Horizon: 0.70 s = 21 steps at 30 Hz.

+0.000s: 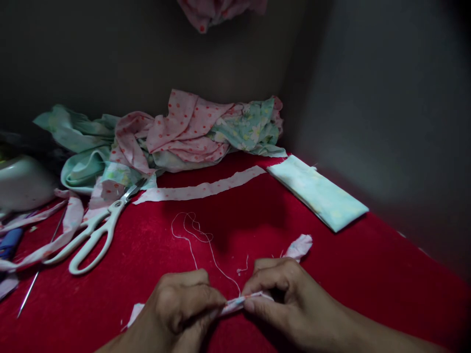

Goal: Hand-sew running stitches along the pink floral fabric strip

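Pinching a narrow folded fabric strip [235,305] at near centre, over the red surface [386,294], with left hand [184,306] and right hand [289,294], thumbs and fingers tight on it, only a short gap between. Can't make out a needle or stitches. Just past the right hand, a pink cloth end [300,247]; can't tell if part of same strip.

Just beyond the hands, white thread [211,240] in slack loops, down to the strip by the right fingertips. Would call it partway: folded in at the pinch, thread not drawn up.

To the left, scissors [101,233] set down, beside a thin metal rod [35,289]. Farther, at centre, a flat strip [206,190] already cut, not folded. Far right, folded pale-green cloth [320,191]. Farthest, crumpled fabric pile [191,127], apparently not yet in strips.
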Motion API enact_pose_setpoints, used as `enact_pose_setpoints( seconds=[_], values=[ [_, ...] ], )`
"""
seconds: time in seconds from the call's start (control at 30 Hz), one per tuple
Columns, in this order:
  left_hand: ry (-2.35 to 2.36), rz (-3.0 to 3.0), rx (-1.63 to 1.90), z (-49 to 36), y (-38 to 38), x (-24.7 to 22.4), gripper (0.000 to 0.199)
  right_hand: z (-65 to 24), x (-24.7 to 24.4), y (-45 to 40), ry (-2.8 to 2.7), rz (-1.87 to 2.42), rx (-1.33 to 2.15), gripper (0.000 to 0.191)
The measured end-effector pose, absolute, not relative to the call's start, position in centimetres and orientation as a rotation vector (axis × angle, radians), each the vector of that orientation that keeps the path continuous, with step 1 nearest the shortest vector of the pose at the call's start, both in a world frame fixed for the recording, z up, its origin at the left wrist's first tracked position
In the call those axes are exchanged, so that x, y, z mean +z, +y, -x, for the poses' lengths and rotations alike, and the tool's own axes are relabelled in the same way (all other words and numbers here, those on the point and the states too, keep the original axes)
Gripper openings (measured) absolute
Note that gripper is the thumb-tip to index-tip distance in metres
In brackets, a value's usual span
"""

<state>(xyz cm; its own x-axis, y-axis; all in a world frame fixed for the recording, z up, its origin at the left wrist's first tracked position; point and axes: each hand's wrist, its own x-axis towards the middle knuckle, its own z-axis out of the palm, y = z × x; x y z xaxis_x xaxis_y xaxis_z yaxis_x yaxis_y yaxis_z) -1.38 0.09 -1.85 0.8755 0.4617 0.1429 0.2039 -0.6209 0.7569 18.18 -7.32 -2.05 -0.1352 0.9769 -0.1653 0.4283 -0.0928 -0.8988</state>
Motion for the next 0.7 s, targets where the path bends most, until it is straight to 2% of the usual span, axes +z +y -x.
enact_pose_setpoints(
  seconds=[0.5, 0.7],
  values=[
    [0.467, -2.163, 0.382, 0.93, 0.33, -1.60, 0.036, -18.18, -2.03, -7.21, -1.538, 1.510, 1.263, 0.014],
    [0.490, -2.062, 0.424, 0.75, 0.30, -1.66, 0.030, -18.07, -2.07, -7.11, -1.525, 1.489, 1.289, 0.013]
  ],
)
